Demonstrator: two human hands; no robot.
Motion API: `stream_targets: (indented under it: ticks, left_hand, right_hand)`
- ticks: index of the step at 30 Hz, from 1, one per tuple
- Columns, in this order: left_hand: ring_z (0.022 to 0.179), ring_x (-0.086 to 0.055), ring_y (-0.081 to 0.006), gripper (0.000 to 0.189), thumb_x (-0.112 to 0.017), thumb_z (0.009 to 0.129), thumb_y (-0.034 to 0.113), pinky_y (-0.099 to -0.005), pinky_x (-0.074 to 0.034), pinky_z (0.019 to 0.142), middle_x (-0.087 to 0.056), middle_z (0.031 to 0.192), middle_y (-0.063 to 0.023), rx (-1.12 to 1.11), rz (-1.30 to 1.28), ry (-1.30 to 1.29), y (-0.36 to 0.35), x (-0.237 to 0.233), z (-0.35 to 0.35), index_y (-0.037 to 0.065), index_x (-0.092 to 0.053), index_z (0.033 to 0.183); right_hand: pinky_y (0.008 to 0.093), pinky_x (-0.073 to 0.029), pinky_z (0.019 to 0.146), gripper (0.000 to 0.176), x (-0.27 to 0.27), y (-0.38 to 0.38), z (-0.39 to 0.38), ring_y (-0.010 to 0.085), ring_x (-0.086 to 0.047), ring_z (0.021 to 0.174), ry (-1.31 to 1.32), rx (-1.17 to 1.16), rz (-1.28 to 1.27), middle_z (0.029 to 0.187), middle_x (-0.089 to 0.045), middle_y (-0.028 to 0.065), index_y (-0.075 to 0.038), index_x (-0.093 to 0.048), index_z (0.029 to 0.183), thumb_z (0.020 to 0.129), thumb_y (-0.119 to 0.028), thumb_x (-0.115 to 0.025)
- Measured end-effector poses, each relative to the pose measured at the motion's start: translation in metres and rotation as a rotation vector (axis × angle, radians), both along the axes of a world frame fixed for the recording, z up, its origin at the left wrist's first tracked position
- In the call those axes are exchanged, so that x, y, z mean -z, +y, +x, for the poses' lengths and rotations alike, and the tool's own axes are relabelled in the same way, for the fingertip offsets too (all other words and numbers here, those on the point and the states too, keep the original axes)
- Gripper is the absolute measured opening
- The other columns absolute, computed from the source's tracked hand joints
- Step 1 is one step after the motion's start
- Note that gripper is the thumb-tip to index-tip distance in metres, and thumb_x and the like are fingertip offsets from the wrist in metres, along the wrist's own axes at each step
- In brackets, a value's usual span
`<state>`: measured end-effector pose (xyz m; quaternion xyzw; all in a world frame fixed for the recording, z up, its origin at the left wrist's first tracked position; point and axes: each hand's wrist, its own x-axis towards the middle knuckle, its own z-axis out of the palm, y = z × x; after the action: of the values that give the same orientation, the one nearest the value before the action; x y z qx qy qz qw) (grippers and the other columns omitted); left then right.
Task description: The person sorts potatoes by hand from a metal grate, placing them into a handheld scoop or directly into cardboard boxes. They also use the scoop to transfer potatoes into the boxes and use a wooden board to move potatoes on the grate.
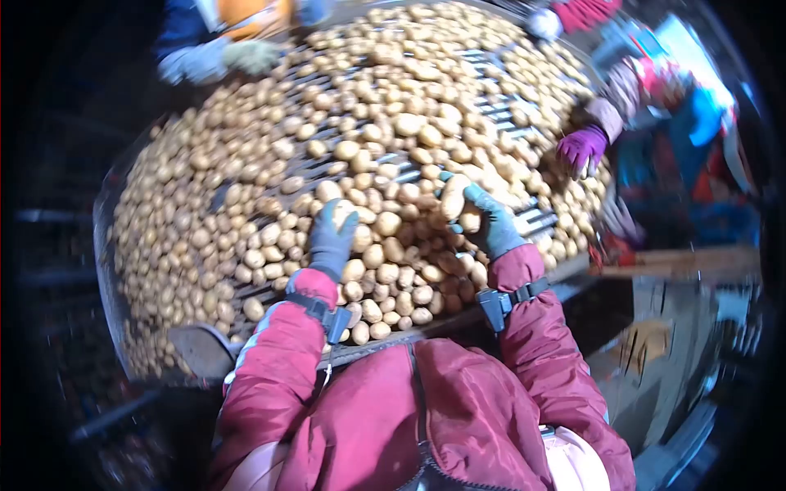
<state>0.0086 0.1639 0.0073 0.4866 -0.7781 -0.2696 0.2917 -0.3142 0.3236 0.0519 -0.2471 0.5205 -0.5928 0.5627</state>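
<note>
A broad, rounded slatted table (104, 274) fills most of the view, its raised rim curving round the left side and along the front, close to the wearer's body. A dense spread of potatoes (196, 176) covers it, thick against the left rim and piled near the front edge; dark slats (536, 222) show through in strips at the middle, and beside the right wrist, where there is open room. The wearer's red jacket (458, 393) presses up near the front rim, both sleeves reaching over it. Other people work around the far edges: blue-grey gloves (209, 61) at the upper left, a purple glove (583, 150) over the right side and a red sleeve (585, 12) at the top, all well apart from the wearer's hands. A flat metal plate (201, 348) stands at the front left corner.

The wearer's gloved right hand (490, 219) is clasped around an oblong potato (453, 199), thumb on one side, fingers on the other, above the heap. The gloved left hand (333, 239) curves over potatoes well inside the rim; whether it grips one I cannot tell. Between the hands lie more potatoes. Dark wristbands (492, 311) circle both cuffs.
</note>
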Motion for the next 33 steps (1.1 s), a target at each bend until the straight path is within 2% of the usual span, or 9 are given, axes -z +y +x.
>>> stream_targets:
  ticks: [1, 5, 7, 8, 9, 10, 12, 19, 33]
  left_hand:
    - [0.106, -0.064, -0.0377, 0.055, -0.077, 0.09, 0.036, -0.0464, -0.051, 0.094, -0.066, 0.117, -0.023, 0.022, -0.011, 0.005, -0.002, 0.001, 0.001, 0.003, -0.058, 0.129]
    - [0.108, -0.064, -0.0359, 0.053, -0.076, 0.092, 0.033, -0.0443, -0.051, 0.097, -0.065, 0.119, -0.0237, 0.116, 0.022, 0.036, -0.01, 0.013, 0.001, 0.0, -0.057, 0.128]
    - [0.11, -0.062, -0.0341, 0.051, -0.074, 0.094, 0.03, -0.0426, -0.05, 0.099, -0.065, 0.12, -0.0245, 0.252, -0.409, -0.517, -0.064, 0.13, 0.053, -0.002, -0.056, 0.128]
    - [0.111, -0.061, -0.0329, 0.051, -0.074, 0.094, 0.029, -0.0421, -0.049, 0.1, -0.064, 0.122, -0.0242, 0.396, -0.377, -0.153, -0.087, 0.144, 0.054, -0.003, -0.055, 0.129]
    - [0.112, -0.06, -0.0323, 0.052, -0.073, 0.095, 0.029, -0.0414, -0.048, 0.101, -0.062, 0.124, -0.0243, 0.274, -0.242, -0.399, -0.085, 0.131, 0.045, -0.004, -0.054, 0.131]
    - [0.112, -0.06, -0.0324, 0.053, -0.072, 0.096, 0.03, -0.0411, -0.048, 0.102, -0.061, 0.125, -0.0248, 0.386, -0.18, -0.11, -0.098, 0.145, 0.054, -0.004, -0.053, 0.132]
    - [0.116, -0.058, -0.0327, 0.057, -0.07, 0.097, 0.034, -0.0405, -0.046, 0.104, -0.061, 0.127, -0.0247, 0.137, 0.112, -0.006, -0.03, 0.016, 0.009, -0.005, -0.051, 0.134]
    - [0.127, -0.055, -0.0382, 0.065, -0.065, 0.099, 0.043, -0.0411, -0.043, 0.108, -0.056, 0.138, -0.0299, 0.126, 0.147, -0.071, -0.042, 0.014, 0.006, -0.007, -0.05, 0.138]
    - [0.125, -0.057, -0.0306, 0.068, -0.066, 0.097, 0.045, -0.0373, -0.044, 0.106, -0.058, 0.139, -0.021, 0.153, 0.096, -0.185, -0.052, 0.004, 0.006, -0.004, -0.049, 0.142]
  right_hand:
    - [0.0327, -0.059, 0.072, 0.056, -0.028, 0.015, 0.025, 0.0215, -0.068, 0.105, -0.461, 0.201, 0.108, 0.127, -0.067, 0.0116, 0.002, -0.051, 0.143, 0.098, -0.03, -0.063]
    - [0.0393, -0.062, 0.083, 0.061, 0.054, 0.062, 0.043, 0.0229, -0.067, 0.114, -0.515, 0.284, -0.111, 0.134, -0.064, 0.0147, 0.002, -0.047, 0.147, 0.1, -0.034, -0.061]
    - [0.0386, -0.062, 0.083, 0.059, -0.007, 0.082, 0.062, 0.0233, -0.067, 0.115, 0.072, 0.126, -0.132, 0.131, -0.065, 0.0141, 0.001, -0.049, 0.146, 0.1, -0.033, -0.061]
    - [0.0351, -0.06, 0.088, 0.055, -0.062, 0.102, 0.069, 0.023, -0.068, 0.112, 0.238, 0.062, 0.121, 0.129, -0.067, 0.0139, 0.001, -0.051, 0.145, 0.101, -0.031, -0.06]
    - [0.0306, -0.056, 0.092, 0.054, 0.035, 0.115, 0.074, 0.0211, -0.068, 0.109, 0.187, 0.182, -0.039, 0.129, -0.067, 0.0135, 0.0, -0.051, 0.145, 0.1, -0.03, -0.059]
    - [0.0301, -0.053, 0.097, 0.055, 0.006, 0.13, 0.086, 0.021, -0.067, 0.111, -0.079, 0.206, -0.048, 0.13, -0.066, 0.0135, 0.001, -0.051, 0.145, 0.1, -0.029, -0.059]
    - [0.0328, -0.045, 0.108, 0.058, -0.006, 0.158, 0.102, 0.0222, -0.06, 0.123, -0.256, 0.21, -0.174, 0.135, -0.062, 0.0139, 0.004, -0.049, 0.145, 0.096, -0.026, -0.062]
    - [0.0349, -0.059, 0.087, 0.064, -0.027, 0.253, 0.161, 0.0275, -0.065, 0.116, -0.588, 0.403, -0.129, 0.132, -0.062, 0.0148, -0.002, -0.044, 0.15, 0.093, -0.02, -0.068]
    - [0.039, -0.057, 0.096, 0.06, 0.042, 0.433, 0.251, 0.0267, -0.065, 0.114, -0.476, 1.124, -0.167, 0.13, -0.06, 0.0158, 0.0, -0.044, 0.148, 0.094, -0.01, -0.066]
